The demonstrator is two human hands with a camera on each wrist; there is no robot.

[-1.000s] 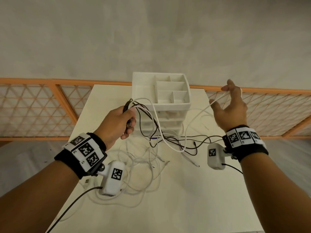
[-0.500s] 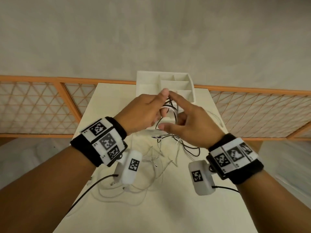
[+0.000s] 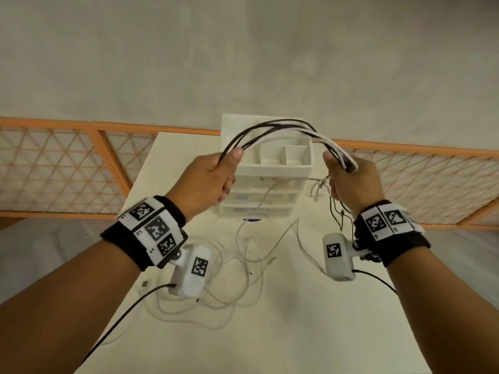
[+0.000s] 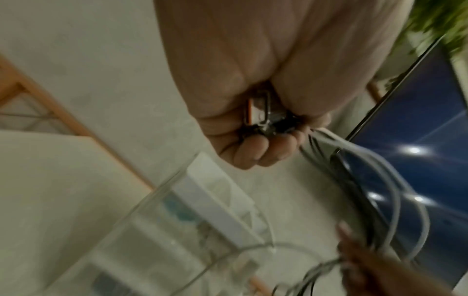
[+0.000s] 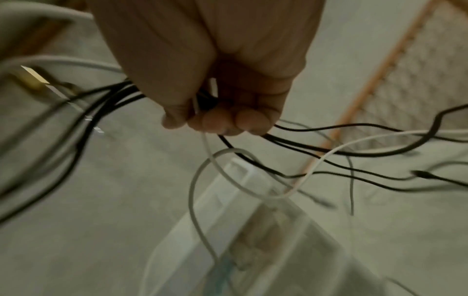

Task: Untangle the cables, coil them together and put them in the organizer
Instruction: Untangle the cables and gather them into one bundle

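Note:
A bundle of black and white cables [image 3: 280, 129] arches in the air above the white organizer [image 3: 270, 168] at the table's far edge. My left hand [image 3: 213, 179] grips one end of the bundle, fist curled around plug ends [image 4: 260, 112]. My right hand [image 3: 348, 179] grips the other side, thumb on top, with black and white cable tails [image 5: 329, 152] hanging out below the fist. The bundle [image 4: 367, 180] shows beside the left fist too. More thin white cables [image 3: 237, 265] lie loose on the table [image 3: 270, 333] under my wrists.
The organizer has open top compartments [image 3: 294, 153] and drawers below. An orange lattice fence [image 3: 54, 171] runs behind the table. A small USB plug [image 3: 145, 284] lies near the table's left edge. A dark screen [image 4: 418, 140] appears in the left wrist view.
Both hands met at the cables half a second ago. They have since drawn apart, stretching the gathered bundle into an arch over the organizer.

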